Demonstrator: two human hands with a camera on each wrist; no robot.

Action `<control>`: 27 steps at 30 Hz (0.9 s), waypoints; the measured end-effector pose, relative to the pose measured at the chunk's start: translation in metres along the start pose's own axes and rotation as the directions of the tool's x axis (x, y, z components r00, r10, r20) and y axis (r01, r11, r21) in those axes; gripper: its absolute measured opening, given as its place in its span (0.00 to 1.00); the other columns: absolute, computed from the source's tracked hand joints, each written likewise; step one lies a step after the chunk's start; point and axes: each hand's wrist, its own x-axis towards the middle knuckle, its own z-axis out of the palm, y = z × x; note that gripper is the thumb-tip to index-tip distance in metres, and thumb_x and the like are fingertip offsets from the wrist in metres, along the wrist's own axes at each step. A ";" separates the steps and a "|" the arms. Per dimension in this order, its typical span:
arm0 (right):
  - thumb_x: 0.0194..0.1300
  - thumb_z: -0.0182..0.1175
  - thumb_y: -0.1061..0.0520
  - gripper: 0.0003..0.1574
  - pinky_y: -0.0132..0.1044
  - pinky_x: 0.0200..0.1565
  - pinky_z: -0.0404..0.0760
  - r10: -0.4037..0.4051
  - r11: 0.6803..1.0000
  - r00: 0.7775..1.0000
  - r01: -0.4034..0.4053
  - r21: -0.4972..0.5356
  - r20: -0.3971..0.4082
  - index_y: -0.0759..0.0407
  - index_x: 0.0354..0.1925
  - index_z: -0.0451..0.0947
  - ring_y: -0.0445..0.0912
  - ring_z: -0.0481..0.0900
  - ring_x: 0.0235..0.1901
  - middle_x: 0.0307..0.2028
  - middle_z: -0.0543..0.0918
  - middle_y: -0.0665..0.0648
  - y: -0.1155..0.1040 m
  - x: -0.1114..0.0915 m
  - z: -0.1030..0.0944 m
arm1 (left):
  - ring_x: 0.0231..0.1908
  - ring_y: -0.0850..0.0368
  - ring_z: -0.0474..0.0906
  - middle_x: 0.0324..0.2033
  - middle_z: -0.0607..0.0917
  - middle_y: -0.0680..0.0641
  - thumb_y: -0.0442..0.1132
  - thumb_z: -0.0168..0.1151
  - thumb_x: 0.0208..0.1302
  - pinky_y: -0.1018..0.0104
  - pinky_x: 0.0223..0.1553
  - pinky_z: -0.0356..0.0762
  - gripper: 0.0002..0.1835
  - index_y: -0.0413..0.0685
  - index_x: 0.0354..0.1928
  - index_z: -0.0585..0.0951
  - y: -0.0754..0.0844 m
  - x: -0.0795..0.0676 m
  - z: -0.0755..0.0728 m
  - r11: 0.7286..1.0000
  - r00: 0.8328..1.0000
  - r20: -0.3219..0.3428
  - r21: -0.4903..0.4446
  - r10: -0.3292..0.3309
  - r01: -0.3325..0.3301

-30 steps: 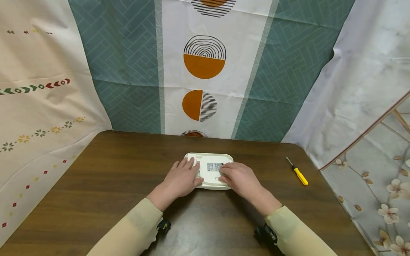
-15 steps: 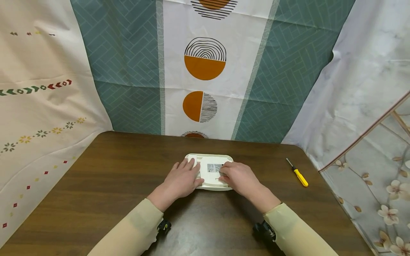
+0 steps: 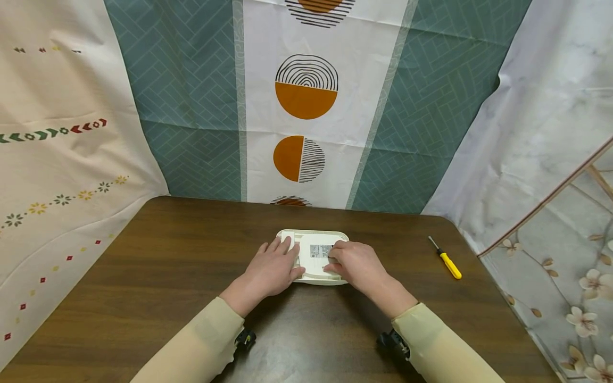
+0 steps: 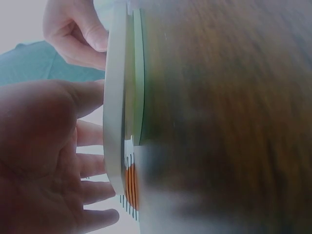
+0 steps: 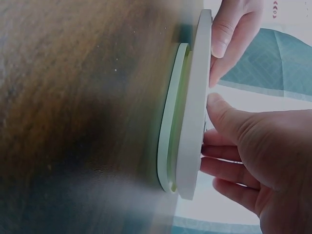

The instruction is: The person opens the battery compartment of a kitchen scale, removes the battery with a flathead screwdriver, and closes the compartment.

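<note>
A flat white device with rounded corners lies on the table, a grey printed label on its upper face. From the side, its white slab sits above a thinner pale green layer. My left hand rests on the device's left part, fingers spread and nearly straight. On the right part, my right hand has bent fingers and a thumb touching the upper face beside the label. Whether something small is between those fingertips cannot be made out.
A screwdriver with a yellow handle lies to the right on the dark wooden table. Patterned cloths hang behind the table and along both sides.
My right thumb has shifted slightly left on the device's face. The left hand, device and screwdriver stay where they were.
</note>
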 end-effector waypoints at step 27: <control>0.66 0.82 0.50 0.14 0.39 0.36 0.82 -0.090 0.994 0.991 0.095 0.050 -0.095 0.47 0.29 0.87 0.40 0.78 0.27 0.29 0.84 0.42 0.004 -0.006 0.003 | 0.84 0.34 0.56 0.84 0.63 0.35 0.58 0.56 0.86 0.33 0.78 0.59 0.36 0.44 0.84 0.69 0.001 -0.001 -0.001 1.000 1.000 0.012 -0.017 -0.016 0.016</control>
